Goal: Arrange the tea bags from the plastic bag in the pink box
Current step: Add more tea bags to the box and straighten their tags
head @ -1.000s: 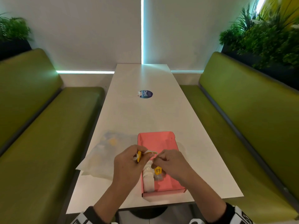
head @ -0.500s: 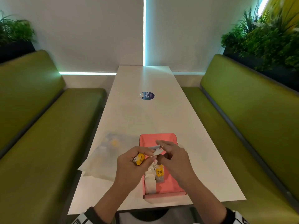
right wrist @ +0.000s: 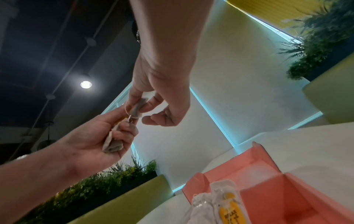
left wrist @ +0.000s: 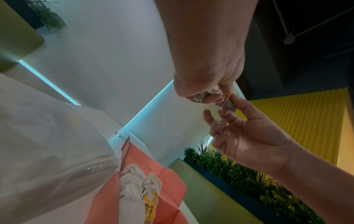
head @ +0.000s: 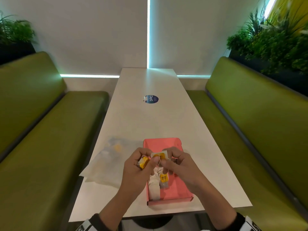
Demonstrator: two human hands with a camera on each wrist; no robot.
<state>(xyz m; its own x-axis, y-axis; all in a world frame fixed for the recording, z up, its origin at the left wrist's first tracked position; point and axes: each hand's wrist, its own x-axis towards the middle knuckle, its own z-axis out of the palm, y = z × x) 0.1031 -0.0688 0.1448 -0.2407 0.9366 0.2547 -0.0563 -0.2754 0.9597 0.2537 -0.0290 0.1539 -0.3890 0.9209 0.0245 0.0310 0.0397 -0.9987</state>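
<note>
Over the pink box, head view: we see both hands raised above the near half of the pink box [head: 175, 144], working one tea bag [head: 159, 155] between them.
Left hand: our left hand [head: 138, 170] has its fingers curled round a spare tea bag with a yellow tag [head: 144, 162], its thumb and forefinger also pinching the shared bag.
Right hand: our right hand [head: 179, 165] pinches the other edge of that bag, a thin string looping below.
Done so far: a few tea bags [head: 157, 182] already lie along the box's near left side; most of its floor is bare.
Left to do: the plastic bag [head: 110, 160] lies on the white table [head: 150, 120] just left of the box, with something yellow inside, so we judge more bags remain.
Left wrist view: the left hand [left wrist: 206, 78] is closed on crumpled white paper; the right hand's fingers [left wrist: 237, 103] nip the bag's corner. The placed bags [left wrist: 138, 178] lie in the box [left wrist: 172, 181] below.
Right wrist view: the right hand [right wrist: 159, 91] pinches the bag [right wrist: 137, 109] with its remaining fingers loose; the left hand [right wrist: 99, 136] clasps a folded bag [right wrist: 113, 144].
Progress estimate: early to middle; the held bags are not yet placed.
</note>
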